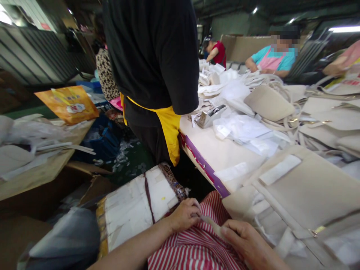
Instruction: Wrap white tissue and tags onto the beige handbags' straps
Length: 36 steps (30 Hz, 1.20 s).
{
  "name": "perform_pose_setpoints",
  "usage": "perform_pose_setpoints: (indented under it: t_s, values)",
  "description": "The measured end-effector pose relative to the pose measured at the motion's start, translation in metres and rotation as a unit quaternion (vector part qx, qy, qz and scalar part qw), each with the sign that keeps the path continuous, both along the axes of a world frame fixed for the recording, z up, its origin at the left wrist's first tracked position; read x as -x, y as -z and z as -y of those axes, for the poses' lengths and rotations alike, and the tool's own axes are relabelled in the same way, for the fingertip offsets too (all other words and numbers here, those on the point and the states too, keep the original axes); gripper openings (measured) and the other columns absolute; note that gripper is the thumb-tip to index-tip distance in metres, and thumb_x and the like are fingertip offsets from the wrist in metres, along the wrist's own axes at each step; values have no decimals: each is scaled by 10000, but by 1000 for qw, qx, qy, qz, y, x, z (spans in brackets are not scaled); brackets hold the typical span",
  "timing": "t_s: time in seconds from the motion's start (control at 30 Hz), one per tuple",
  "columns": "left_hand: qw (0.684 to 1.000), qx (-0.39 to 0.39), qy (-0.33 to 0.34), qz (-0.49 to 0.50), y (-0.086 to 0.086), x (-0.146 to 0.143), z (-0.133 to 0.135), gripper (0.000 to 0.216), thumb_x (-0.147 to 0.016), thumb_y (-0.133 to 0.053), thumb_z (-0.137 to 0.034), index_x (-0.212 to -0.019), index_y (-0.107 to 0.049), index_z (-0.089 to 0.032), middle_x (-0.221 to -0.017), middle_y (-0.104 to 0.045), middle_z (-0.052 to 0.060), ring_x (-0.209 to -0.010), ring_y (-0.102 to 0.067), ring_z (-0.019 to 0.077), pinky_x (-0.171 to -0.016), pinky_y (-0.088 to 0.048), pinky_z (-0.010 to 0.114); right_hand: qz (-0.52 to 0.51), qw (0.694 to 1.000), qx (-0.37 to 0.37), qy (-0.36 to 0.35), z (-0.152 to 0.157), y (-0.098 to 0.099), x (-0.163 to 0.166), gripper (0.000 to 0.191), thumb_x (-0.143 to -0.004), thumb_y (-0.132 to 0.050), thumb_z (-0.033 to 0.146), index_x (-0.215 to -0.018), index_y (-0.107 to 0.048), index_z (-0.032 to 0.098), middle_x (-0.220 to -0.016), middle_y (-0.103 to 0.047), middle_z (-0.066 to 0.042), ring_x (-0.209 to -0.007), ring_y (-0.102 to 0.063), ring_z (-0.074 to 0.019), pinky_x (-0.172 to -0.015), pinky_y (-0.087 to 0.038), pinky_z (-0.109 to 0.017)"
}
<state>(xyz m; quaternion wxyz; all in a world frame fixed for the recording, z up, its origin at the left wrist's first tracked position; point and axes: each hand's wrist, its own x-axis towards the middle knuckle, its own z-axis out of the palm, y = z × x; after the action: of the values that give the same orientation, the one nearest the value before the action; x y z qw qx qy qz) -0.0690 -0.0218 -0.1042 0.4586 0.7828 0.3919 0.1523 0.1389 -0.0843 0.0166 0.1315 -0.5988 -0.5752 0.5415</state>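
Over my lap, covered by a red and white striped apron [194, 247], both hands hold a narrow beige strap [211, 225]. My left hand [184, 215] has its fingers closed round the strap's far end. Closed on the nearer end, my right hand [243, 238] pinches it between thumb and fingers. The strap runs between the two hands with a slight bend. Just right of my right hand lies a large beige bag [323, 183] with a white strip on it and a small gold clasp [317, 230].
A worktable [202, 138] carries a tape dispenser [210, 115], plastic wrapping [239, 127] and piled beige bags [270, 103]. A person in black [152, 56] stands ahead. Left of me sit a taped white box [126, 210], a side table [56, 165] and an orange packet [70, 105].
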Motion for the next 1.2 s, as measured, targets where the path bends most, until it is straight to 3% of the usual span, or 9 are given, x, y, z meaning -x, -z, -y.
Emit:
perform_pose_setpoints:
  t_s: [0.1, 0.23, 0.37, 0.47, 0.67, 0.9, 1.1, 1.2]
  values:
    - [998, 49, 30, 41, -7, 2, -4, 169, -801, -553, -311, -849, -660, -189, -992, -595, 24, -953, -517, 161, -896, -368, 282, -10, 1000, 7, 20, -1, -2, -9, 375, -847, -410, 475, -643, -505, 175, -526, -365, 66, -479, -331, -69, -427, -244, -200]
    - [992, 115, 30, 46, -18, 9, -5, 230, -850, -456, -313, -872, -624, -157, -755, -602, -9, -703, -534, 109, -662, -418, 202, -28, 998, 45, 34, 0, -5, -29, 359, -816, -436, 509, -710, -535, 180, -513, -363, 78, -450, -335, -69, -422, -266, -196]
    - [988, 140, 8, 66, -38, 16, -8, 254, -845, -461, -341, -843, -613, -137, -751, -578, -8, -701, -503, 103, -655, -403, 193, 29, 999, -19, -7, -2, -7, -40, 305, -826, -461, 437, -699, -584, 188, -622, -541, 29, -593, -487, -105, -541, -369, -206]
    - [977, 189, -7, 97, -55, 27, -12, 266, -821, -501, -378, -808, -613, -138, -729, -548, -17, -691, -476, 100, -648, -388, 193, 57, 996, -49, -53, -7, -16, -33, 275, -841, -464, 399, -725, -629, 212, -730, -629, 19, -705, -553, -129, -639, -393, -208]
    - [956, 276, 14, 100, -85, 59, -14, 300, -779, -557, -432, -777, -619, -139, -652, -497, -41, -612, -420, 77, -586, -344, 177, 59, 982, -103, -147, -21, -41, 3, 238, -854, -451, 294, -716, -632, 224, -716, -628, 43, -683, -554, -101, -616, -355, -192]
    - [971, 220, -36, 84, -109, 47, 10, 229, -798, -521, -355, -765, -591, -140, -650, -480, -42, -617, -411, 81, -566, -331, 170, 83, 970, -149, -172, -27, -37, 50, 220, -822, -452, 231, -672, -609, 196, -679, -626, 29, -639, -537, -98, -585, -320, -206]
    - [973, 190, -106, 71, -110, 64, 9, 279, -827, -477, -399, -731, -535, -143, -633, -429, -46, -598, -369, 83, -549, -305, 180, 79, 978, -80, -173, -19, -41, 16, 243, -866, -414, 309, -791, -633, 239, -751, -639, 38, -706, -570, -109, -624, -373, -203]
    - [969, 198, -132, 62, -114, 77, 4, 311, -828, -466, -440, -736, -511, -147, -611, -401, -52, -574, -353, 83, -524, -286, 185, 107, 973, -132, -158, -11, -23, 4, 224, -829, -491, 323, -990, -617, 231, -1041, -608, -22, -958, -550, -160, -825, -393, -242]
